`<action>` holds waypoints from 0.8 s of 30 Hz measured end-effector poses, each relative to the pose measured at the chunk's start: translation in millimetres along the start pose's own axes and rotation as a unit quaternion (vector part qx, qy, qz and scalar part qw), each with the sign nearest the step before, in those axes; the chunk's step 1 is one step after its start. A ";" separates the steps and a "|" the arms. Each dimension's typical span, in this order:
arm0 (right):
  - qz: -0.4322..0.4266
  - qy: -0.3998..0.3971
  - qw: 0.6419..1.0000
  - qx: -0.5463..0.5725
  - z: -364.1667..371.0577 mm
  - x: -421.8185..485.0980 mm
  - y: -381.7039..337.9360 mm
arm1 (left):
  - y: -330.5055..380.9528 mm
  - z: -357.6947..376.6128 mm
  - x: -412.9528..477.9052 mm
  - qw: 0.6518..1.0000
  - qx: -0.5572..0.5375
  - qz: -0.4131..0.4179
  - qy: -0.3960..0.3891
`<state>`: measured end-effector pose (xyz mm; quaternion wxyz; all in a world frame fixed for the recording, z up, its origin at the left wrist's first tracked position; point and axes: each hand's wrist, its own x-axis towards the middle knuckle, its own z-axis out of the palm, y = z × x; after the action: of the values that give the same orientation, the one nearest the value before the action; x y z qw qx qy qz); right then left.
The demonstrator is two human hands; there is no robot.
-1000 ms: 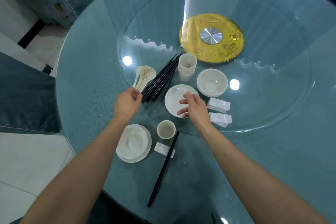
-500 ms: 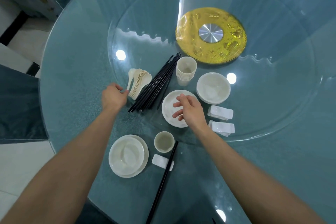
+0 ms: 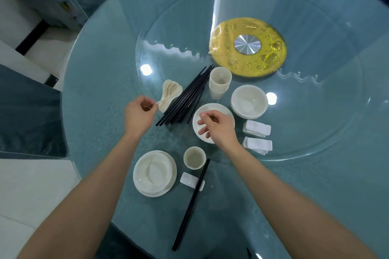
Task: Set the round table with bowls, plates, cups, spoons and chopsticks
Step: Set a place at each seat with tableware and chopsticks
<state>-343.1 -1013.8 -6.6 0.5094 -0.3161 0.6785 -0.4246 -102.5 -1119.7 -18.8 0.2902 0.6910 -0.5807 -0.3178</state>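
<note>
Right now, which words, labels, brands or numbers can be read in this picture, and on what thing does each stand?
None can be read.
Gold disc: raised ornament, too blurred to tell whether any is writing.
Stacked cups: no print visible.

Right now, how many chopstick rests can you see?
3 visible: one rest under the near chopsticks; an upper stack and lower stack right of the right hand, possibly hiding more.

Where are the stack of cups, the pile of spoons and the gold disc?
stack of cups [image 3: 219, 90]: head view, side wall of the stack
pile of spoons [image 3: 171, 90]: head view, the spoons' bowl ends
gold disc [image 3: 272, 57]: head view, gold face, right part
</note>
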 end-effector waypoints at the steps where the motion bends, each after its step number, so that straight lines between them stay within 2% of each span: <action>1: -0.007 0.000 1.000 0.005 0.8 -2.7 -1.7 | 3.3 0.7 -8.8 1.000 -0.013 0.008 -0.015; 4: -0.013 0.004 1.000 0.028 -1.3 -12.3 -6.0 | 11.9 3.1 -37.2 0.997 -0.034 0.050 -0.057; 11: 0.040 0.030 0.995 0.082 -14.4 -34.9 2.5 | 25.0 8.7 -95.6 0.984 -0.085 0.102 -0.119; 19: 0.028 0.065 0.992 0.101 -31.2 -61.4 19.6 | 24.4 14.1 -144.1 0.980 0.013 0.133 -0.146; 24: 0.014 0.071 0.993 0.096 -36.6 -81.0 23.3 | 20.3 11.7 -170.5 0.975 0.084 0.160 -0.129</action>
<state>-355.3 -924.4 11.1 0.4939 -0.2251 0.6737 -0.5015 -145.2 -955.0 7.0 0.2007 0.5644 -0.7409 -0.3037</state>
